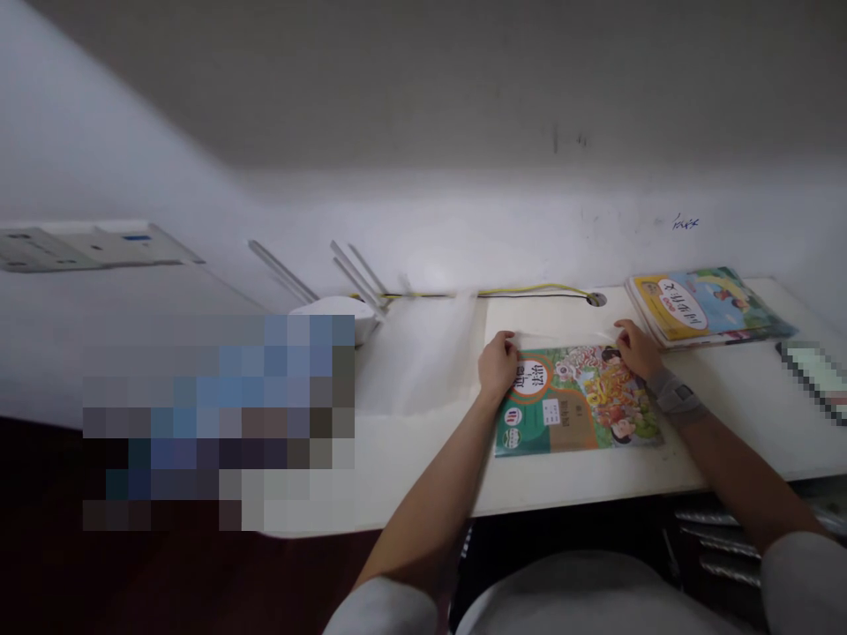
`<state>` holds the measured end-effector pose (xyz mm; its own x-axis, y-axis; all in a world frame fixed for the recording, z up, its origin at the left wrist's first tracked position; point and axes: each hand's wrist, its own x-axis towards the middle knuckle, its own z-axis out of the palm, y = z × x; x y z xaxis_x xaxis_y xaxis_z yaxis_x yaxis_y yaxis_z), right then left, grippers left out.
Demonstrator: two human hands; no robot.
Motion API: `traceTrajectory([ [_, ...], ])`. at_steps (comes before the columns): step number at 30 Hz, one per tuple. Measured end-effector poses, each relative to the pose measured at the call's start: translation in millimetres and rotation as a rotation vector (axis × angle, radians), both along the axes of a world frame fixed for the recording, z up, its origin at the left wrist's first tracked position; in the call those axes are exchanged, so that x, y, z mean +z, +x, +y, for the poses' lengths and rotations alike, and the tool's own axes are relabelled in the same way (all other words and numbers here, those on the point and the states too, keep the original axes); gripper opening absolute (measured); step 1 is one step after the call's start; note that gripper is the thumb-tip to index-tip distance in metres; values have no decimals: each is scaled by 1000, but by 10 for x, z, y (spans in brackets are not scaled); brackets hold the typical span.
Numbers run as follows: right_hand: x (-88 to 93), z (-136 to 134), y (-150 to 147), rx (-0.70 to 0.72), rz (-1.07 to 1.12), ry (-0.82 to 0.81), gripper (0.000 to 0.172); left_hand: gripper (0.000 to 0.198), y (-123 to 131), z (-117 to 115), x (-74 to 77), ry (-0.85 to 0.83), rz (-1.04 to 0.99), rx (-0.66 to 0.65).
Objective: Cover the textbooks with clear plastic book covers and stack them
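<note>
A textbook (574, 414) with a green and brown cover and a colourful drawing lies sideways on the white desk (423, 467). Along its far edge runs a strip of clear plastic book cover (562, 336). My left hand (498, 363) pinches that plastic at the book's far left corner, fingers closed. At the far right corner, my right hand (639, 351) is closed on the plastic too, with a grey band round the wrist. Translucent plastic sheets (423, 357) lie flat to the left of my left hand. My fingertips are partly hidden.
A stack of textbooks (701, 304) sits at the back right, near a phone-like object (817, 375), partly blurred out. A white router (337, 309) with upright antennas stands back left. A yellow cable (522, 289) runs along the wall into a desk hole (596, 301).
</note>
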<state>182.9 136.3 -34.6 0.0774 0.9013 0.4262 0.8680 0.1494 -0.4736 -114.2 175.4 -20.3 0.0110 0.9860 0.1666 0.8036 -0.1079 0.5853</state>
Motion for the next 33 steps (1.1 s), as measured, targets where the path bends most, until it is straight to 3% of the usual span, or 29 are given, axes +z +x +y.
traceTrajectory([
  [15,-19,22,-57,-18,-78,48,36,42,69,-28,100,20,130,5],
  [19,-40,20,-58,-29,-85,58,37,51,122,-141,190,84,243,-6],
  [22,-60,32,-48,-25,-77,63,37,54,247,-366,262,162,484,-132],
  [26,-51,60,-37,-21,-65,58,38,58,449,-689,234,22,659,-472],
  [30,62,-103,139,-23,-85,28,40,62,501,-806,120,91,631,-469],
  [33,181,-523,504,-92,-113,33,36,60,489,-774,85,125,596,-442],
])
